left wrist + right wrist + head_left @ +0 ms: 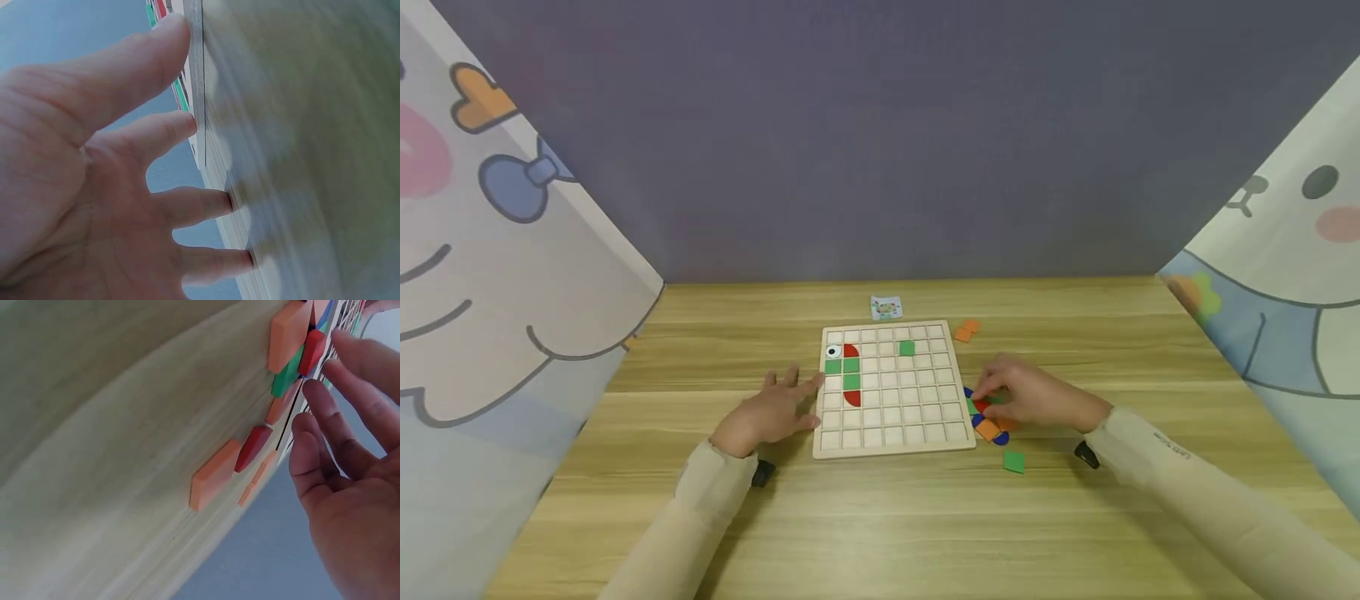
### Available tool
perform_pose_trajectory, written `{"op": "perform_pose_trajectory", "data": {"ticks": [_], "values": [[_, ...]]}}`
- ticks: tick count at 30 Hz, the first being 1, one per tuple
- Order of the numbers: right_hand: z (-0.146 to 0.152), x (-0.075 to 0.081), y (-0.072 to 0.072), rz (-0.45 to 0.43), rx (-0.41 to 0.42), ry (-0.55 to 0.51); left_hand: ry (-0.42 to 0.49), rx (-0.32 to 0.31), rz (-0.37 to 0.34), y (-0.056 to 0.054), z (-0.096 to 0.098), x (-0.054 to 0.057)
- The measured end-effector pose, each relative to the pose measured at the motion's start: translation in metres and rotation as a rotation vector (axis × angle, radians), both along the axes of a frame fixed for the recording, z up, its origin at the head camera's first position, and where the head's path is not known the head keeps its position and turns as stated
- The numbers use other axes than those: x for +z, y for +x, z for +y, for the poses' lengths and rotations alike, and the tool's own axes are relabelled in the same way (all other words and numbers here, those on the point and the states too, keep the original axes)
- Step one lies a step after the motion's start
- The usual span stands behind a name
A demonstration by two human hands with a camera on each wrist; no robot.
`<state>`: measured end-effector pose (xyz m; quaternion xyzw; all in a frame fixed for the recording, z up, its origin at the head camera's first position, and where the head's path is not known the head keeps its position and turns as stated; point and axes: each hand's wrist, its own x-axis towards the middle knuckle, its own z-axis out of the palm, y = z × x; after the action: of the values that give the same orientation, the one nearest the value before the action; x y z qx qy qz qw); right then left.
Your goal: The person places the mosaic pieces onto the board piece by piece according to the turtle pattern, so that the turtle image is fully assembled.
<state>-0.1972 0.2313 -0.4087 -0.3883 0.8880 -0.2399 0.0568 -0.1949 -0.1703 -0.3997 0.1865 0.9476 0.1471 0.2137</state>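
Observation:
A wooden grid board [893, 415] lies flat on the table. On its left columns sit a white eye tile [833, 352], green squares [852, 382] and two red rounded pieces [852, 399]; another green square [907, 348] is toward its upper right. My left hand [771, 414] has its fingers spread, with thumb and index fingertip at the board's left edge and other fingertips on the table. Beside the right edge, my right hand [1033, 392] reaches over a loose pile, fingers gently bent. Its fingertips are close to a red piece [312, 353], with nothing visible between them.
Orange [987, 429], blue and green pieces make up the pile, partly hidden under the right hand. A green square [1013, 462] lies nearer me. Orange pieces [964, 333] rest by the board's upper right corner. A small picture card [886, 307] lies behind the board.

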Motion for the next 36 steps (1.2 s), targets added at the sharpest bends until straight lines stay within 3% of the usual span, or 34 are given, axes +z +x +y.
{"op": "perform_pose_trajectory", "data": {"ticks": [8, 17, 22, 27, 36], "values": [[-0.005, -0.004, 0.001, 0.004, -0.014, -0.029, 0.012, 0.02, -0.002, 0.002, -0.003, -0.002], [-0.031, 0.004, -0.006, 0.002, -0.041, -0.097, 0.017, 0.029, -0.002, 0.002, -0.005, -0.002], [-0.062, 0.008, -0.02, 0.018, -0.014, -0.071, 0.019, 0.036, -0.014, 0.003, -0.004, -0.003], [-0.098, 0.01, -0.04, -0.024, -0.016, -0.05, -0.002, 0.02, 0.001, 0.002, -0.003, -0.003], [-0.148, 0.0, -0.068, -0.057, -0.012, -0.022, -0.019, 0.042, 0.008, 0.001, 0.002, -0.004]]}}
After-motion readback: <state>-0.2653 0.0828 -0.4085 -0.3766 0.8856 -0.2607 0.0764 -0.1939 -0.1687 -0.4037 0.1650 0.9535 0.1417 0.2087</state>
